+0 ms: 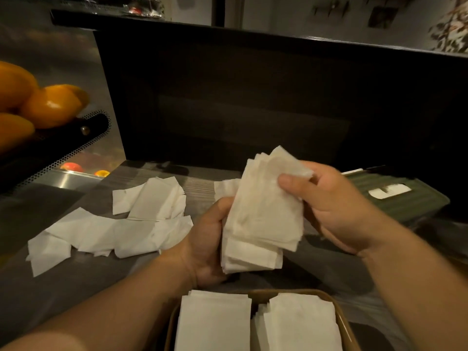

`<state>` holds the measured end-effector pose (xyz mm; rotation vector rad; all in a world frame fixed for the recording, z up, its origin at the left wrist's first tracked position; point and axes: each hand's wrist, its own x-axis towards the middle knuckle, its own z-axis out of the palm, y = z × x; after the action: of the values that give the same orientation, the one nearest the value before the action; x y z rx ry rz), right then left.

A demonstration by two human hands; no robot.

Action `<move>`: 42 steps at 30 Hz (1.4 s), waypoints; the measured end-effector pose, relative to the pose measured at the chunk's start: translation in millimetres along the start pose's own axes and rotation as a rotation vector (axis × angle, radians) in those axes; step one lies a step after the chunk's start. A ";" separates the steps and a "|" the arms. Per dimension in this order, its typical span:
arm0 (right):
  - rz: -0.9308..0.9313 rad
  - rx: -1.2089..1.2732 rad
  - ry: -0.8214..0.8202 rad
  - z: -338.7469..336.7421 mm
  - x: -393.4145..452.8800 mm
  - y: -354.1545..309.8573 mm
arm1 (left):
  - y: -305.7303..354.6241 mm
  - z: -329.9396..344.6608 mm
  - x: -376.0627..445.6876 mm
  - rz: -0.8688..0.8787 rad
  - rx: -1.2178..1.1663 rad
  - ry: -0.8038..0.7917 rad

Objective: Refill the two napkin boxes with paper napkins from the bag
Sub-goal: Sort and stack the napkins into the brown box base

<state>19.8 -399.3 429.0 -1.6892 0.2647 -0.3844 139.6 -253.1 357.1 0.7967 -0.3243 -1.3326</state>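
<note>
Both hands hold one stack of napkins [263, 216] above the desk [76, 287], w/ the brown napkin box [336, 323] as landmark directly below, toward the person.

Left hand [205, 247]: grip wrapped round the stack's lower left edge, thumb at its side, fingers hidden behind the paper. Right hand [329, 206]: grip pinching the upper right corner, thumb on top, top sheets ruffled there.

Key relation: the stack's long axis runs near-far, tilted a bit right at the far end. The box's two compartments, each already showing a pile of napkins, run lengthwise about the same way. So prob. the stack needs only to drop toward the person w/ a small twist to square it, no big turn. Left hand sits nearer the box's left compartment; right hand is further off, up beyond the box.

Loose napkins [141, 219] lie scattered on the desk left of and beyond the box. A green box [395, 198] w/ a slot sits beyond it to the right. Oranges [50, 105] far left. The bag isn't clearly visible.
</note>
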 end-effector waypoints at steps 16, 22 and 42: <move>0.028 -0.231 -0.178 0.1 3.4 19.6 | -0.8 -1.5 -0.4 0.039 0.054 -0.073; -0.070 -0.281 0.003 -5.4 9.8 23.9 | -3.4 0.9 -1.7 0.081 0.015 -0.123; 0.077 0.069 0.155 2.6 8.5 24.0 | -3.1 2.3 -3.7 0.133 0.063 -0.048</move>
<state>29.7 -403.9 405.8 -1.5791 0.4247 -0.4629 135.0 -250.5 357.5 0.7832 -0.4519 -1.2234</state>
